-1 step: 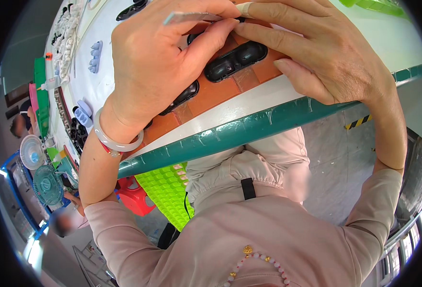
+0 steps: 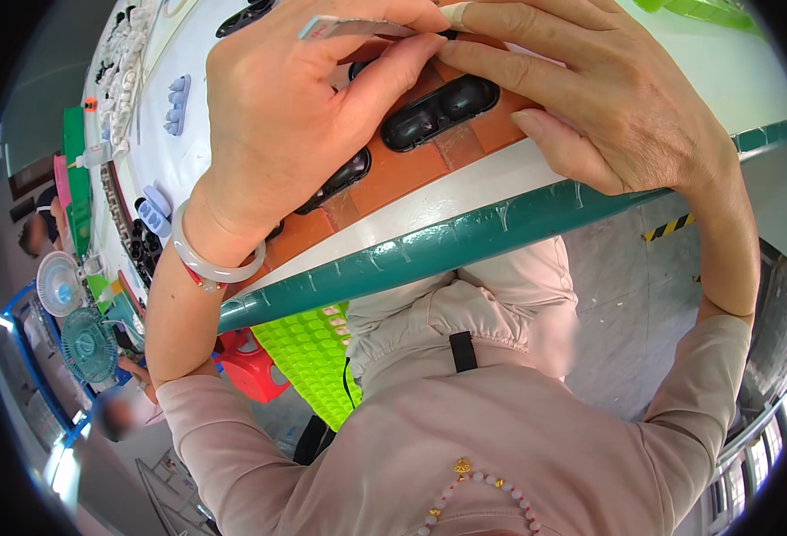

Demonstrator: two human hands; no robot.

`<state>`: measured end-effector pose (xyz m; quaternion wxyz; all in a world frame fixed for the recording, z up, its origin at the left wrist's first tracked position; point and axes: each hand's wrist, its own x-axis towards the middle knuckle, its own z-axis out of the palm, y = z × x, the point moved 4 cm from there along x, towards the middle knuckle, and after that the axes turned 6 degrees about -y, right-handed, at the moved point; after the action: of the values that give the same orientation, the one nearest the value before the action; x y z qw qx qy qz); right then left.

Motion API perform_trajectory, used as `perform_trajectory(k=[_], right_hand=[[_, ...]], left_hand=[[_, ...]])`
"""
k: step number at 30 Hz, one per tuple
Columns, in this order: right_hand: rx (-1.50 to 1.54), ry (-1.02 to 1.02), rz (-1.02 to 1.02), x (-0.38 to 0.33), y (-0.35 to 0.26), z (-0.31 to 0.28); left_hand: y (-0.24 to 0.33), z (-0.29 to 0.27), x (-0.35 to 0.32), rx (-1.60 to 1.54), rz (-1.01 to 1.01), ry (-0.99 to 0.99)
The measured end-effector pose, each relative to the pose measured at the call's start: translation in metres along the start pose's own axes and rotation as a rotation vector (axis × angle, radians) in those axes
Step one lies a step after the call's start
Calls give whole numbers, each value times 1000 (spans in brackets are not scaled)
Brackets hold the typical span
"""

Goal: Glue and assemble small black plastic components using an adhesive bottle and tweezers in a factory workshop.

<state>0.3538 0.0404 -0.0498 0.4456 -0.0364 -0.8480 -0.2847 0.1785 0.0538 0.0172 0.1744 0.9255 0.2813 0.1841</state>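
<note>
The pale end of a thin strip (image 2: 349, 28) has been tipped slightly upward since the earlier frame. At eleven o'clock it is pinched between the left hand's (image 2: 291, 116) thumb and forefinger. At two o'clock, the right hand's (image 2: 621, 98) fingertips are brought against the left's; whether anything is gripped cannot be told. Just past twelve, a black case (image 2: 441, 113) is seated on an orange board (image 2: 407, 171).

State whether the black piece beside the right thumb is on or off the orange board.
On: the orange board shows directly around the black piece.
</note>
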Motion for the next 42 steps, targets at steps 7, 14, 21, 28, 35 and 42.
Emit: perform_trajectory(k=[7,14,21,28,35,42], right_hand=[[-48,-49,24,3,-2,2],[-40,-102,152,30,-2,-2],[356,-334,673,48,10,-17],[592,-580,994,54,19,-24],[529,-869,654,74,30,-2],[396,-1085,591,87,30,1]], left_hand=[[-12,-1,-5,-120,-134,-43],[-16,-21,-18,-293,-412,14],[-12,-16,-18,-244,-424,-86],[-12,-14,-21,-188,-441,-86],[-10,-20,-8,-358,-558,-139],[-4,-29,-3,-379,-444,-18]])
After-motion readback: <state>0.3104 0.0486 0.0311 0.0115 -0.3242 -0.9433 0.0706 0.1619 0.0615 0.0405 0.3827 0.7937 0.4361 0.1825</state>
